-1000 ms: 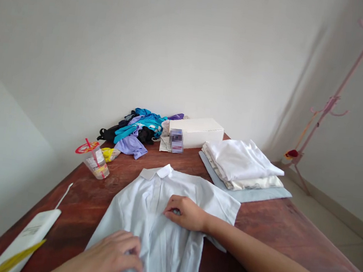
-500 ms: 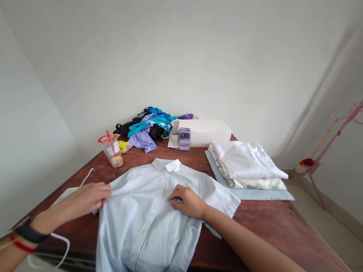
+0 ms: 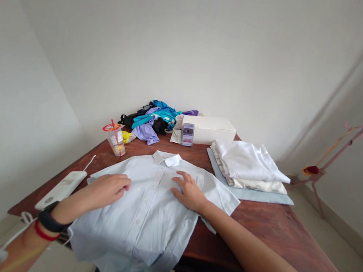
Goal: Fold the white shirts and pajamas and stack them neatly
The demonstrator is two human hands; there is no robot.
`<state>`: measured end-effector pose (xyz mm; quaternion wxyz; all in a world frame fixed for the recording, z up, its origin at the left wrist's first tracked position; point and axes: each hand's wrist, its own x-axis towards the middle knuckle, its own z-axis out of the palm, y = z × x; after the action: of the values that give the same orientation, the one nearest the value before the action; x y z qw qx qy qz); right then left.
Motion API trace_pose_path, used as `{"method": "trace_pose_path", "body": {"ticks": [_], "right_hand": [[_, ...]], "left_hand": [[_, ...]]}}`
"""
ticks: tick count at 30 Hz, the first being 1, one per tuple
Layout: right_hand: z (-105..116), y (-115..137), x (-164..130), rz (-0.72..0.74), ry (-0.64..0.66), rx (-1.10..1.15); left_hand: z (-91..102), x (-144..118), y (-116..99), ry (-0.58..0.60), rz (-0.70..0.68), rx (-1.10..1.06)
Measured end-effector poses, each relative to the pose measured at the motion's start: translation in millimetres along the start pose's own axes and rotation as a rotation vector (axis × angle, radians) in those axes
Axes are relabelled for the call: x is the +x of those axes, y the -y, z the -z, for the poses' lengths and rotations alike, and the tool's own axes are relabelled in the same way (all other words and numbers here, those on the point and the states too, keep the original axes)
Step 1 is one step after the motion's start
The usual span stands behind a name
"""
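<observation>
While half a second ago the left hand (image 3: 110, 187) pinched the sleeve edge of the pale blue shirt (image 3: 146, 210) out at the side, it now lies flat and open on the left chest panel, gripping nothing, and the right hand (image 3: 189, 191) has opened from a curled press to spread fingers just right of the button placket. That sleeve now spreads flat toward the white device (image 3: 62, 189) near the desk (image 3: 271, 233) edge. I judge this as smoothing the spread garment, which lies face up, collar away, its hem hanging over the near edge. Writing: the label on the white box (image 3: 209, 129) is blurred out, and print on the plastic cup (image 3: 117, 139) is too small to read.
</observation>
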<state>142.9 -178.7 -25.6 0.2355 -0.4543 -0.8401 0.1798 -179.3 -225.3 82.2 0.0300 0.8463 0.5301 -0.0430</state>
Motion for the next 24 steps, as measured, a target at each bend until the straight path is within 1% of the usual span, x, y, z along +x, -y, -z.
{"method": "trace_pose_path", "body": {"ticks": [1,3,5,7,9,10,12,14,15,17,19,24], "right_hand": [[0,0,0,-0.009,0.004,-0.010],[0,-2,0,-0.015,-0.005,-0.008],[0,-4,2,-0.009,-0.067,0.045],[3,-8,5,-0.009,-0.176,0.137],[10,-12,9,-0.020,-0.293,0.218],[13,-15,10,-0.028,-0.340,0.243],[21,-19,12,-0.046,-0.408,0.268],[27,-21,13,-0.061,-0.442,0.277],[28,-22,13,-0.068,-0.451,0.280],[29,-24,14,-0.079,-0.459,0.283],[29,-26,14,-0.094,-0.459,0.285],[29,-36,16,-0.144,-0.443,0.226]], "left_hand": [[2.1,2,-18,0.012,-0.075,-0.102],[5.5,10,-52,0.078,-0.245,-0.264],[3.5,25,-80,0.116,-0.393,-0.351],[-6.8,43,-104,0.117,-0.493,-0.365],[-23.7,60,-125,0.113,-0.553,-0.326],[-32.9,66,-134,0.098,-0.547,-0.292],[-48.6,74,-152,0.018,-0.475,-0.248],[-57.4,77,-167,-0.051,-0.389,-0.237],[-59.1,77,-173,-0.046,-0.354,-0.232],[-58.9,78,-182,0.007,-0.296,-0.215],[-57.7,79,-189,0.030,-0.262,-0.201],[-59.8,89,-193,-0.030,-0.247,-0.267]]}}
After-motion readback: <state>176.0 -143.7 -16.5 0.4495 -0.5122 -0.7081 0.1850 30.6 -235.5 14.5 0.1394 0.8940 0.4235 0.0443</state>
